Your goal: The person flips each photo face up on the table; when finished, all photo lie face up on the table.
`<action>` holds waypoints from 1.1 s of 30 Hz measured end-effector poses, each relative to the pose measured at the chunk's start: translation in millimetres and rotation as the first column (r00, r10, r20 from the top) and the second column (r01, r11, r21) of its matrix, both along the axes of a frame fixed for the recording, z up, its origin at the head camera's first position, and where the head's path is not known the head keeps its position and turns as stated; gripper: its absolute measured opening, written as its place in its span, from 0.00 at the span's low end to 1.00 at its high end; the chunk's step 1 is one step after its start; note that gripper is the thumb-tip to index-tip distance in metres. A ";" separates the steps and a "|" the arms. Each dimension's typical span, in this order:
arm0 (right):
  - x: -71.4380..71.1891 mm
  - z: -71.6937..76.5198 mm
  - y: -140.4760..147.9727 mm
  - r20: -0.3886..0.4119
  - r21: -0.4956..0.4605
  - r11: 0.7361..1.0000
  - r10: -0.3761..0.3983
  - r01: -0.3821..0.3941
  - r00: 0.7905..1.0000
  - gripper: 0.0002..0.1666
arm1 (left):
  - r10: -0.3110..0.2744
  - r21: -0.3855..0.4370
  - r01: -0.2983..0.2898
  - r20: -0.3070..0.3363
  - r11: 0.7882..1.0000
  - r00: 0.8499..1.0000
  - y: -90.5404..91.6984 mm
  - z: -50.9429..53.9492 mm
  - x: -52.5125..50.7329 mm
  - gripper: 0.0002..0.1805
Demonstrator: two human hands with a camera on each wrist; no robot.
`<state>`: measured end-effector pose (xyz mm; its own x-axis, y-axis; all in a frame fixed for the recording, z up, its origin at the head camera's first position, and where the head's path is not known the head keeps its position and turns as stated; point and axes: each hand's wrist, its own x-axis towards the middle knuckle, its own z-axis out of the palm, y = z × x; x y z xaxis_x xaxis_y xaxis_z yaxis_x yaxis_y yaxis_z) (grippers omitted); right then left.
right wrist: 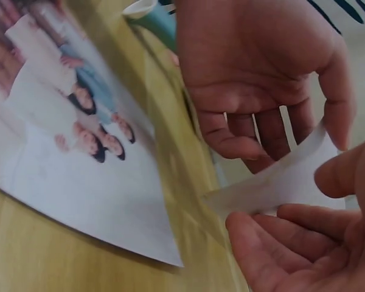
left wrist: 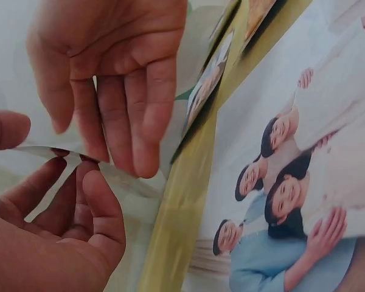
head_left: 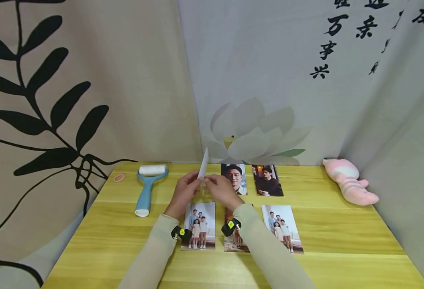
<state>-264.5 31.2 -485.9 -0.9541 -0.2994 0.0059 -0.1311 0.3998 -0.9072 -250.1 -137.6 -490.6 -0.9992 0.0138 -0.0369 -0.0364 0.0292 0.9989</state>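
A thin, slightly bent photo (right wrist: 286, 182), white on its back, stands raised above the table between both hands. In the head view it shows nearly edge-on, and its picture side is hidden. My left hand (head_left: 185, 192) pinches it between thumb and fingers from the left. From the other side, my right hand (head_left: 222, 190) pinches its lower part, thumb on one face and fingers against the other. Below my left hand lies a family photo (head_left: 200, 226). Another photo (head_left: 232, 241) lies partly covered by my right wrist.
A portrait photo (head_left: 239, 180) and a dark-clothed portrait photo (head_left: 268, 180) lie at the back. Another family photo (head_left: 283, 228) is at front right. A blue-handled lint roller (head_left: 147, 190) and pink ring (head_left: 119, 178) lie left; a pink plush toy (head_left: 349, 180) lies at the right edge.
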 end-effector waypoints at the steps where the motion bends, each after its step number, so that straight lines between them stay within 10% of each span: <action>1: 1.1 1.1 1.6 0.036 -0.061 0.998 0.005 -0.003 0.999 0.24 | -0.012 -0.016 0.012 -0.012 1.000 1.000 1.2 0.2 1.3 0.22; 5: 3.1 4.8 8.9 0.151 -0.267 0.964 0.025 0.016 0.988 0.25 | -0.064 -0.082 0.061 -0.032 0.995 0.997 4.9 0.1 5.6 0.24; 12: 2.3 8.3 20.2 0.203 -0.346 0.937 0.017 0.056 0.979 0.28 | -0.166 -0.155 0.155 -0.058 0.976 0.984 7.9 -4.4 8.1 0.25; 19: 6.2 11.7 27.0 0.247 -0.371 0.925 0.013 0.082 0.969 0.30 | -0.147 -0.335 0.101 -0.115 0.937 0.983 15.4 -2.7 11.0 0.24; 33: 12.3 12.0 29.0 0.240 -0.367 0.926 -0.001 0.091 0.971 0.35 | -0.072 -0.382 0.010 -0.149 0.924 0.986 17.8 -2.1 11.1 0.21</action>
